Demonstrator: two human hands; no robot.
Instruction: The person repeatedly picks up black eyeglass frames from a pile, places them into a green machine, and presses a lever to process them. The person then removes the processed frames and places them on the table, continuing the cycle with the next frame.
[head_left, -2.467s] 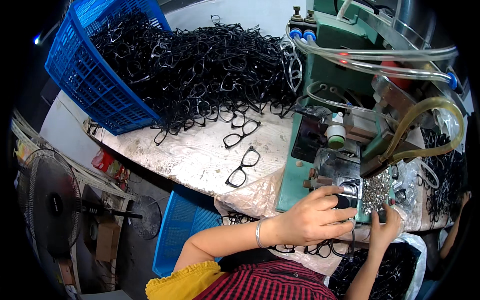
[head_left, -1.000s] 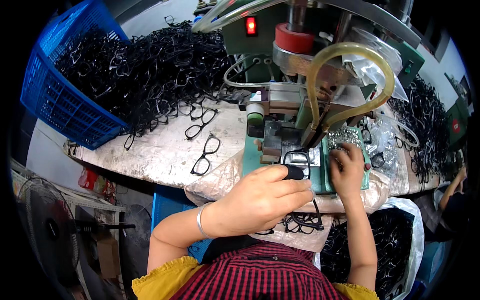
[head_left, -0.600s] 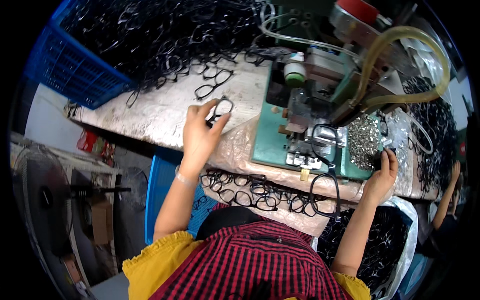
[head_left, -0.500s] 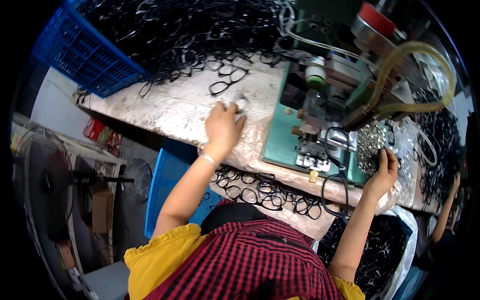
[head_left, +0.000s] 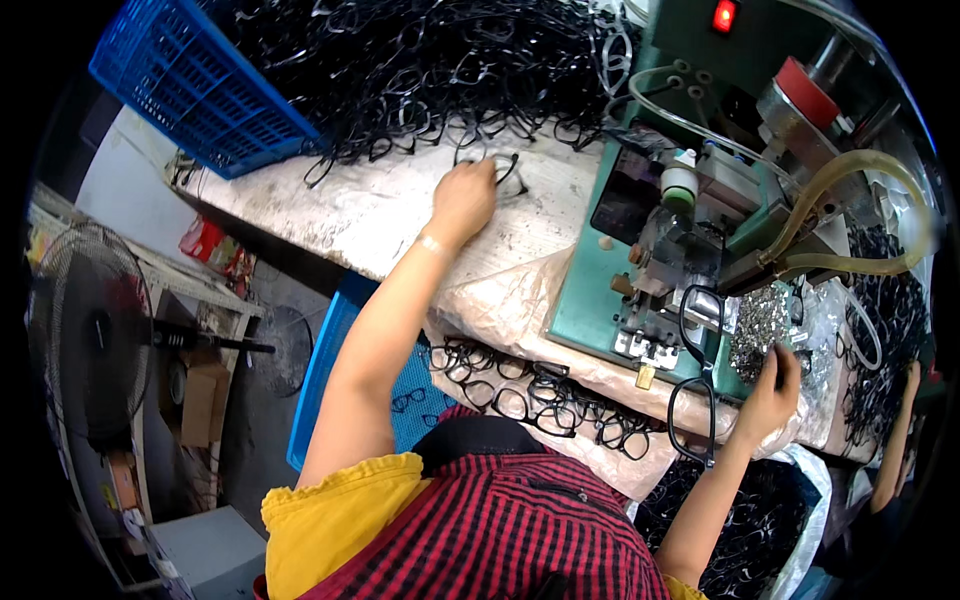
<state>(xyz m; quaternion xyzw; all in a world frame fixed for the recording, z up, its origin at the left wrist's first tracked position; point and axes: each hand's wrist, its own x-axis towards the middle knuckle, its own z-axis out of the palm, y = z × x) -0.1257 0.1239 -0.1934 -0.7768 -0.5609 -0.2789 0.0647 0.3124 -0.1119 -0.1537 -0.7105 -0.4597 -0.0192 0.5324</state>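
Note:
My left hand (head_left: 465, 200) reaches out over the white-covered bench, its fingers closed on a black eyeglass frame (head_left: 513, 178), partly hidden by the hand. At the near side of a pile of small metal parts (head_left: 758, 330), my right hand (head_left: 770, 400) has thumb and fingers pinched together; whatever is between them is too small to make out. Another black eyeglass frame (head_left: 711, 390) hangs upright at the front of the green bench machine (head_left: 580, 290), between the machine's metal fixture (head_left: 645, 345) and my right hand.
A large heap of black eyeglass frames (head_left: 430, 60) covers the back of the bench, beside a blue basket (head_left: 200, 90). More frames (head_left: 540, 395) lie along a lower ledge. Below are a blue crate (head_left: 325, 350) and a lined bag of frames (head_left: 740, 530). A fan (head_left: 95, 330) stands left.
My left hand has moved farther away and closed on the eyeglass frame lying on the bench. My right hand stays by the metal parts. The whole view has shifted slightly.

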